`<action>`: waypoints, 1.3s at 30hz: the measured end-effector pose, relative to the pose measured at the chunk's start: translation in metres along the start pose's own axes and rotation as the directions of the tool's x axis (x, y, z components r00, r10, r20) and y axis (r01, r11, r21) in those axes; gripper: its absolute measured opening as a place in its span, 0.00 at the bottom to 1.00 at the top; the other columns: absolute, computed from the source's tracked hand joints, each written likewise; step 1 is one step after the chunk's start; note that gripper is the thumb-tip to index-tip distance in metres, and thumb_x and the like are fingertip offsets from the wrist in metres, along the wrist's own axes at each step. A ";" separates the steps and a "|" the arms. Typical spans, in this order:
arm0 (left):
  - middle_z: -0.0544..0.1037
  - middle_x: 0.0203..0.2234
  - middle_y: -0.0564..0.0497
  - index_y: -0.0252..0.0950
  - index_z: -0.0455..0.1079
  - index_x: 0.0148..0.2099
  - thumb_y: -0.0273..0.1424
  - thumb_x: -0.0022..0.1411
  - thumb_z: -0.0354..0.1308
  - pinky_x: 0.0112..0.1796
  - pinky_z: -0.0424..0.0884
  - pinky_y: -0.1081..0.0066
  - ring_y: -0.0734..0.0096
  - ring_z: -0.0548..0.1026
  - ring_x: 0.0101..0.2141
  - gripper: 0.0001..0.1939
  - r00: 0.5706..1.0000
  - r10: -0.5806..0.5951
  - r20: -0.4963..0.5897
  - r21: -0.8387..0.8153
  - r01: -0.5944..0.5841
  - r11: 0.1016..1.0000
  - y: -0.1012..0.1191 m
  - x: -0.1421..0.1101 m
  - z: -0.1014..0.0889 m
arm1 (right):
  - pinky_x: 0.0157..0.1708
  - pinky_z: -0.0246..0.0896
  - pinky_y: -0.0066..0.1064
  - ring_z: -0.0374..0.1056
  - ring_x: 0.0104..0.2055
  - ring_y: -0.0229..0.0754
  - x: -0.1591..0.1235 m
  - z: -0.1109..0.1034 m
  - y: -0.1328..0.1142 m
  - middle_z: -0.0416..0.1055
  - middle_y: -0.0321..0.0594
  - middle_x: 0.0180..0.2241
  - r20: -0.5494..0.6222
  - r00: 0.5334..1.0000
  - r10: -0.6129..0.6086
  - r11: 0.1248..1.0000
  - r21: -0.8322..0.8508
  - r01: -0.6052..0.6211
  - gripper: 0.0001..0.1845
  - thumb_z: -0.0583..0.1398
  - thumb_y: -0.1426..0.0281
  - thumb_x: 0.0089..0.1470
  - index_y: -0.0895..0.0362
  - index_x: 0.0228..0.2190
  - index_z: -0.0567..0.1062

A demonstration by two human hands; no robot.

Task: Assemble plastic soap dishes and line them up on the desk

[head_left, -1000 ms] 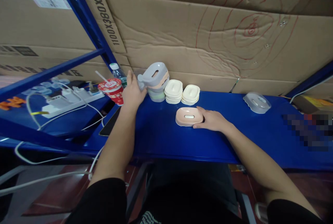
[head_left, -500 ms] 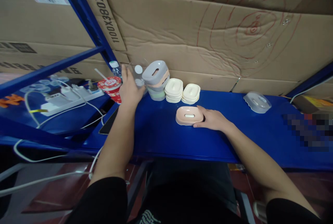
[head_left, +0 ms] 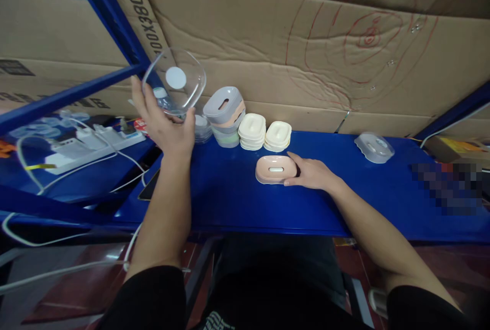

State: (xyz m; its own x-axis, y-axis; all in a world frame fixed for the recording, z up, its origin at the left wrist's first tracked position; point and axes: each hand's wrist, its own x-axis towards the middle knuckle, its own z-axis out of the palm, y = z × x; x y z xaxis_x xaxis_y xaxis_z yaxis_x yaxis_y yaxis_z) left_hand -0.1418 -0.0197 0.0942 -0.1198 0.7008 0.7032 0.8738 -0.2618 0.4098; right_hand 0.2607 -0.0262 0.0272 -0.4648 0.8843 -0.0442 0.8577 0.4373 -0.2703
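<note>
My left hand (head_left: 168, 125) is closed on a clear plastic lid (head_left: 191, 72) with a white round spot, lifted above the back left of the table. Below it sit several stacked clear lids (head_left: 202, 131). My right hand (head_left: 312, 172) grips the right end of a pink soap dish (head_left: 264, 169), which rests on the table and has a white slot in its middle. Behind the dish are two stacks of cream trays, the left stack (head_left: 252, 132) and the right stack (head_left: 277, 136). A pile of grey, pink and green dishes (head_left: 225, 110) stands left of them.
Far right on the blue table (head_left: 237, 207) lies a clear-lidded dish (head_left: 374, 147). A white power strip (head_left: 95, 151) with cables lies at left, near a red cup (head_left: 141, 125) and a bottle (head_left: 163, 97) partly hidden. Cardboard (head_left: 245, 39) walls the back.
My left hand has raised a clear lid up and to the left from beside the dish pile. My right hand stays on the pink soap dish. The view has shifted slightly.
</note>
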 end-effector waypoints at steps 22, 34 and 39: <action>0.74 0.66 0.43 0.40 0.76 0.41 0.35 0.73 0.52 0.45 0.83 0.58 0.59 0.85 0.45 0.12 0.851 0.432 0.299 -0.262 -0.362 0.895 0.078 -0.060 0.091 | 0.17 0.57 0.28 0.70 0.25 0.39 0.007 0.005 0.013 0.82 0.51 0.47 -0.165 0.981 -0.104 0.408 0.892 0.193 0.50 0.54 0.29 0.55 0.54 0.61 0.74; 0.73 0.66 0.37 0.40 0.63 0.73 0.52 0.55 0.71 0.62 0.73 0.45 0.42 0.74 0.63 0.49 0.644 0.446 0.622 -0.364 -0.266 0.892 0.067 -0.055 0.089 | 0.64 0.63 0.58 0.66 0.67 0.61 0.009 -0.001 0.029 0.68 0.48 0.68 -0.185 0.920 -0.346 0.886 0.260 0.385 0.49 0.67 0.50 0.54 0.46 0.72 0.63; 0.75 0.64 0.40 0.45 0.65 0.71 0.53 0.57 0.68 0.59 0.75 0.46 0.43 0.76 0.62 0.43 0.626 0.451 0.637 -0.364 -0.272 0.891 0.066 -0.057 0.093 | 0.68 0.60 0.56 0.63 0.70 0.59 0.010 0.000 0.031 0.66 0.48 0.69 -0.167 0.911 -0.377 0.867 0.283 0.410 0.47 0.67 0.55 0.55 0.49 0.72 0.63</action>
State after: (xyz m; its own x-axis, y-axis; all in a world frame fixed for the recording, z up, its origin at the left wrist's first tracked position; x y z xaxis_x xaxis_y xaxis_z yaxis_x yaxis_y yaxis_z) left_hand -0.0334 -0.0155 0.0274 0.6193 0.7427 0.2549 0.6392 -0.6654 0.3857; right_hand 0.2824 -0.0039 0.0182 -0.7097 0.6684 0.2225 0.4905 0.6955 -0.5250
